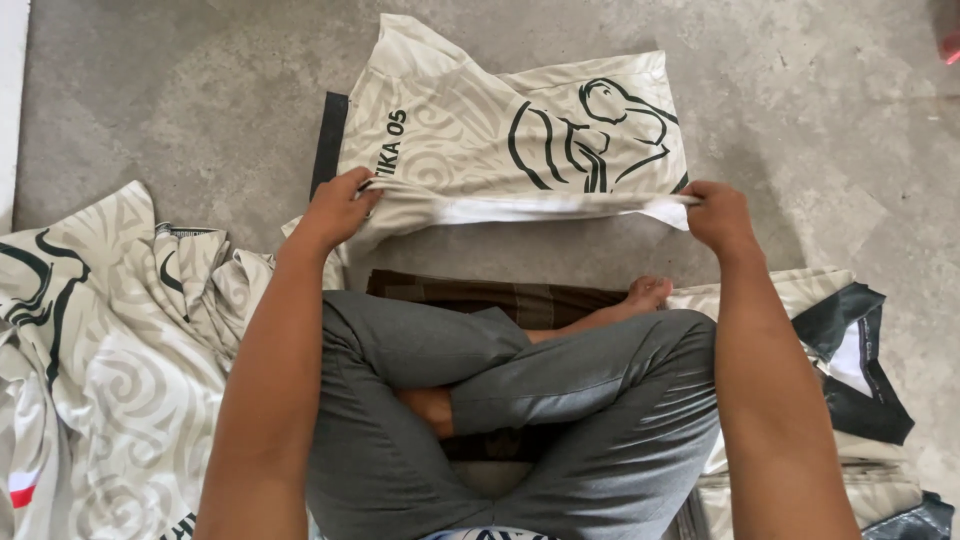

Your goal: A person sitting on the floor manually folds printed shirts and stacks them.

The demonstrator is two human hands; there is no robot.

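Note:
A cream shirt (480,140) with pale swirl pattern and dark green line art lies spread on the concrete floor ahead of my crossed legs. My left hand (338,208) pinches its near left edge, lifted off the floor. My right hand (718,214) pinches the near right edge, so the hem is stretched taut between both hands. A dark sleeve trim (328,140) shows at the shirt's left side.
A heap of similar cream shirts (110,350) lies at my left. Folded shirts with dark collars (850,380) are stacked at my right. A brown striped mat (470,296) sits under my grey-trousered legs. Bare concrete floor (200,90) surrounds.

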